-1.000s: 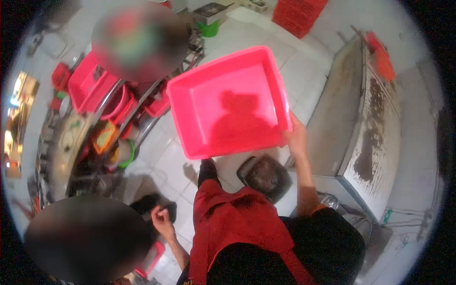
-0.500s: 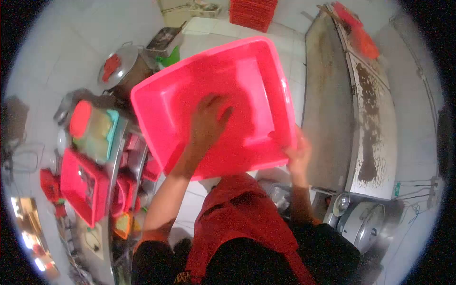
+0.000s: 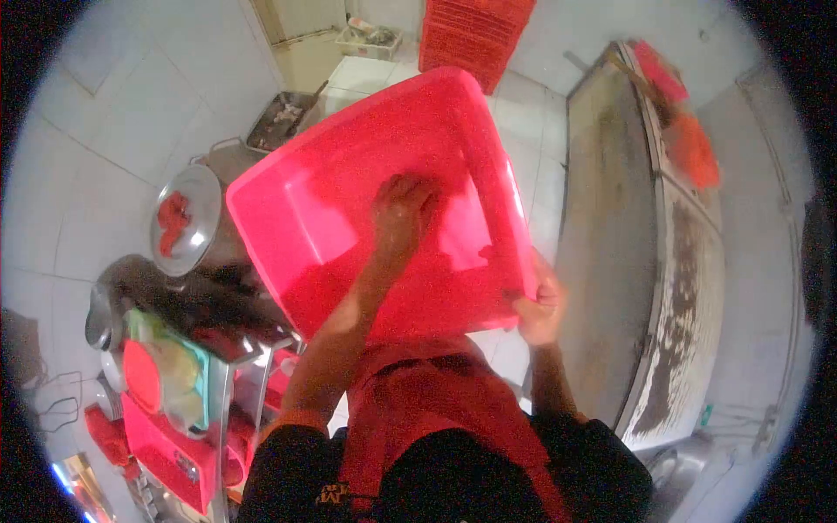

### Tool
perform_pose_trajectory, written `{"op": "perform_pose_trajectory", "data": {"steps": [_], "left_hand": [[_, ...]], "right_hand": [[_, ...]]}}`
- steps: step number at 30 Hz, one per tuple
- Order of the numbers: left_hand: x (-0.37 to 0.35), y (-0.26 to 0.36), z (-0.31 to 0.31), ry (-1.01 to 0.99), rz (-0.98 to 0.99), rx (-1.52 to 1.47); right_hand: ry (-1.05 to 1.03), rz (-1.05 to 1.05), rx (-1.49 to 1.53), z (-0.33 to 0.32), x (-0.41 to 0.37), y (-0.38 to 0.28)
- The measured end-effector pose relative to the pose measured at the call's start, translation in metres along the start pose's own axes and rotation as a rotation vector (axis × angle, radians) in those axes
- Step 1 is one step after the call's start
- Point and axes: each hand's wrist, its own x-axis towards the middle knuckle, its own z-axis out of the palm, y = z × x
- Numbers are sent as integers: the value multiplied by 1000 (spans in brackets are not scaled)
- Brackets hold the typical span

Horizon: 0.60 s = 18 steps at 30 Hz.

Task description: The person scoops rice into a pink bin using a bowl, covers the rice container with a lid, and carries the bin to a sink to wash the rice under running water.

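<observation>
A large pink plastic tub [image 3: 349,131], tilted with its inside toward me, is held up in front of my red apron. My right hand [image 3: 542,301] grips its rim at the lower right corner, thumb on the inner side and fingers behind the edge. Inside the tub, near the middle of its bottom, is my left hand [image 3: 405,205], with its fingers curled. Whether something small is in those fingers I cannot make out. The tub looks empty apart from the hand and shadows.
Left stands a pot with a metal lid [image 3: 187,222], near a metal rack holding a pink basket [image 3: 174,449] and a teal tray [image 3: 199,375]. Stacked red crates [image 3: 475,39] are at the back. A long worn chest [image 3: 610,244] runs along the right.
My view has shifted and the surroundings have turned slightly. My left hand has moved a little within the tub, while my right hand still holds the rim.
</observation>
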Motion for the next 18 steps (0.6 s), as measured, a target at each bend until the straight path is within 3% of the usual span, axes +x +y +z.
{"op": "perform_pose_trajectory", "data": {"steps": [5, 8, 10, 12, 14, 18], "left_hand": [[90, -90, 70, 66, 50, 58], [132, -163, 125, 95, 141, 150], [163, -199, 145, -329, -249, -347], [199, -218, 153, -477, -348, -606], [222, -249, 201, -437, 18, -410], [322, -255, 196, -485, -143, -618]], "right_hand": [[20, -14, -35, 25, 129, 39], [2, -18, 112, 48, 208, 53], [25, 79, 153, 56, 249, 60], [167, 159, 42, 64, 292, 67], [294, 201, -73, 60, 325, 79], [419, 268, -18, 38, 383, 117]]}}
